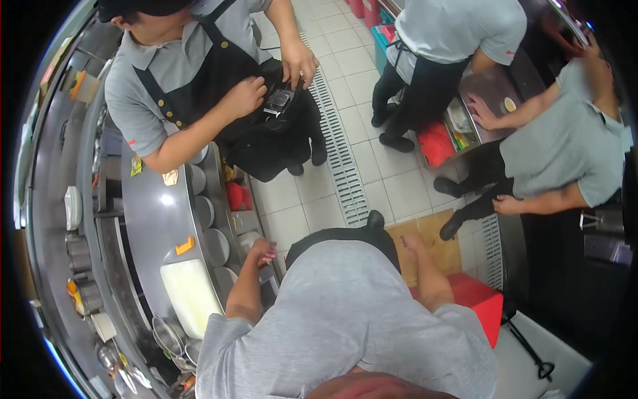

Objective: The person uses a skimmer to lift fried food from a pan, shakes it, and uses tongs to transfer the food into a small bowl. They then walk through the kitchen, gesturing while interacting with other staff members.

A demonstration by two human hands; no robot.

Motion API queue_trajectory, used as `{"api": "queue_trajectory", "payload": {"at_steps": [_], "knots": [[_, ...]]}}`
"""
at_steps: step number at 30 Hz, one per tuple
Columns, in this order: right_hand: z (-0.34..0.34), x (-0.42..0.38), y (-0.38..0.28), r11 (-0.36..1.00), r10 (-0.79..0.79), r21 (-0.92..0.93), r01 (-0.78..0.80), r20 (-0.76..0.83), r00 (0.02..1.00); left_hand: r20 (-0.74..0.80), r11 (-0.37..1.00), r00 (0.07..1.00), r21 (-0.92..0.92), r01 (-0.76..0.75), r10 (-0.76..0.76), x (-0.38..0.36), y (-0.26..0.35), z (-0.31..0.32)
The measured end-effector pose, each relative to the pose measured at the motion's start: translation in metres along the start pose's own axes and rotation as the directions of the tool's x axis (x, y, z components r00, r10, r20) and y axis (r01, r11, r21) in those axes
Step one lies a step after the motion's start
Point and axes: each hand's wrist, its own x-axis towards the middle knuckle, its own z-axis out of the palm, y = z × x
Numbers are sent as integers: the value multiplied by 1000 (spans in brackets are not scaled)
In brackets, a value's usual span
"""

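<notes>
My left hand (264,251) hangs beside the counter's lower shelf, with its fingers loosely bent and nothing visible in it. Nearest to it are stacked plates (216,247) under the steel counter edge. Over on the other side, my right hand (411,243) is lowered above a tan board or mat (425,241) on the floor. Its fingers are curled in and no object shows in them. A red box-like object (480,304) lies beside my right forearm.
A person in a black apron (193,86) stands ahead on the left, handling a small dark device (279,100). Two other people (458,33) stand at a right-hand counter. A floor drain grate (340,149) runs ahead. The left counter (156,219) holds a white cutting board (189,296) and an orange tool (185,245).
</notes>
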Motion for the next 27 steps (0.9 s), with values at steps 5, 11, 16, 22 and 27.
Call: {"api": "queue_trajectory", "payload": {"at_steps": [5, 11, 16, 22, 27], "knots": [[-73, 52, 11, 967, -249, -104, 232, -206, 946, -79, 999, 996, -20, -51, 49, -57, 53, 55], [-90, 79, 18, 980, -194, -79, 185, -129, 972, -64, 997, 998, -74, -22, 17, -64, 76, 73], [-63, 60, -1, 991, -136, 28, 134, 95, 986, -86, 996, 996, -85, 26, -33, -46, 61, 71], [-40, 26, -50, 990, -69, 125, 64, 41, 997, -60, 993, 995, -91, 72, -78, -45, 56, 70], [-44, 42, -59, 984, -176, 13, 175, 81, 981, -68, 994, 996, -95, 48, -55, -39, 60, 64]]}}
